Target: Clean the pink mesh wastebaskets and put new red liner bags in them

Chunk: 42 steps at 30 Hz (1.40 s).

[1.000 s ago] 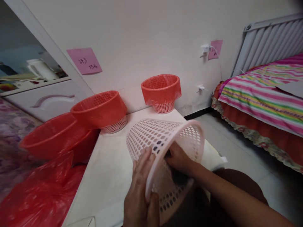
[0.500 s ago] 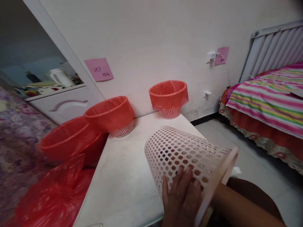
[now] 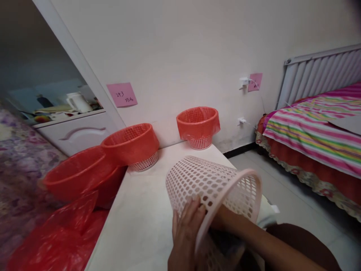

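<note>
A pale pink perforated plastic wastebasket lies tilted on its side above the white tabletop, its open mouth facing right and toward me. My left hand holds it from outside near the rim, fingers laid along the holed wall. Through the mouth goes my right forearm; only the back part of my right hand shows, and its fingers are hidden inside the basket. Farther back on the table stand two similar baskets, one lined with a red bag and another with a red bag at left.
Large red basins and a heap of red plastic bags are left of the table. Plugged-in chargers sit on the wall. A bed with a striped cover stands at right.
The wastebasket has shifted slightly left and turned so that its mouth shows more. Both hands have moved left with it, and the camera view has tilted a little upward.
</note>
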Motion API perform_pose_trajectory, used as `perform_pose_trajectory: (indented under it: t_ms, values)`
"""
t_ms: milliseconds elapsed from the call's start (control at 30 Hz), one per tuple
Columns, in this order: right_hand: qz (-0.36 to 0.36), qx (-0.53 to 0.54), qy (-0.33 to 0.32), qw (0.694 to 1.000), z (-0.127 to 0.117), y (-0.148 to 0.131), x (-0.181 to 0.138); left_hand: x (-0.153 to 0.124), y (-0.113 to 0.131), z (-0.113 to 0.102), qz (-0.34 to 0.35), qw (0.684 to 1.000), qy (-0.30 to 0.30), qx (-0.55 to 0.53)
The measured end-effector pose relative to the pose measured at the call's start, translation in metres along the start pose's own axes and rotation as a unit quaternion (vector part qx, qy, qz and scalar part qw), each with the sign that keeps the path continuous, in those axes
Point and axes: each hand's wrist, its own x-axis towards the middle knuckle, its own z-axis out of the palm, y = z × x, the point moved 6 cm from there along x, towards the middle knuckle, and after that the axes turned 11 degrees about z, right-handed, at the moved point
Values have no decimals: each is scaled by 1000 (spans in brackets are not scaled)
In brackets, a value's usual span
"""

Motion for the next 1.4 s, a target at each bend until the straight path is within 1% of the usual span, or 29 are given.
perform_pose_trajectory:
  t_ms: [67, 100, 167, 233, 300, 367, 400, 467, 500, 533, 567, 633, 733, 767, 800, 900, 967, 1067, 1133, 1233, 1333, 1400]
  values:
    - [-10, -4, 26, 1000, -13, 2, -5, 1, -10, -7, -13, 1000, 8, 12]
    - [-18, -3, 56, 998, -24, 0, -7, 1, -18, -11, -29, 999, 11, 18]
    - [-50, -2, 140, 989, -51, -7, -14, -1, -34, -18, -68, 997, 25, 30]
    - [-87, -3, 236, 968, -79, -16, -21, -3, -48, -22, -91, 994, 47, 39]
    - [-107, 3, 326, 939, -101, -24, -25, -3, -56, -23, -88, 994, 52, 45]
    - [-120, 13, 386, 915, -110, -37, -25, -1, -60, -21, -84, 994, 46, 51]
    - [-137, 15, 399, 907, -110, -47, -23, 1, -61, -20, -81, 994, 45, 54]
    - [-197, -3, 377, 905, -97, -76, -15, 2, -61, -19, -73, 995, 42, 60]
    - [-232, -21, 342, 910, -86, -93, -11, 1, -62, -19, -67, 995, 43, 66]
    - [-262, -53, 288, 920, -73, -111, -5, -2, -64, -19, -59, 994, 44, 75]
    - [-267, -88, 239, 929, -61, -124, 2, -5, -66, -18, -51, 994, 43, 83]
    - [-259, -119, 180, 942, -46, -143, 12, -16, -75, -15, -53, 993, 53, 91]
    - [-234, -126, 145, 953, -43, -151, 21, -30, -87, -15, -97, 987, 101, 74]
    - [-229, -126, 140, 955, -45, -149, 23, -31, -87, -14, -107, 986, 113, 64]
    - [-227, -125, 138, 956, -48, -147, 24, -29, -85, -14, -104, 987, 113, 55]
    - [-228, -125, 129, 957, -60, -136, 26, -12, -70, -12, -65, 994, 84, 26]
    - [-228, -123, 133, 957, -69, -128, 28, -1, -60, -14, -53, 994, 93, 8]
    - [-211, -97, 178, 956, -88, -110, 38, 5, -53, -16, -63, 992, 112, -11]
    - [-181, -40, 225, 956, -102, -88, 46, 3, -53, -17, -71, 991, 115, -11]
    - [-102, 83, 292, 947, -118, -39, 52, -3, -55, -18, -86, 989, 119, -9]
    - [52, 173, 348, 920, -122, 21, 49, -7, -55, -18, -102, 988, 119, -6]
    - [147, 215, 352, 899, -117, 52, 43, -11, -55, -18, -112, 985, 130, 2]
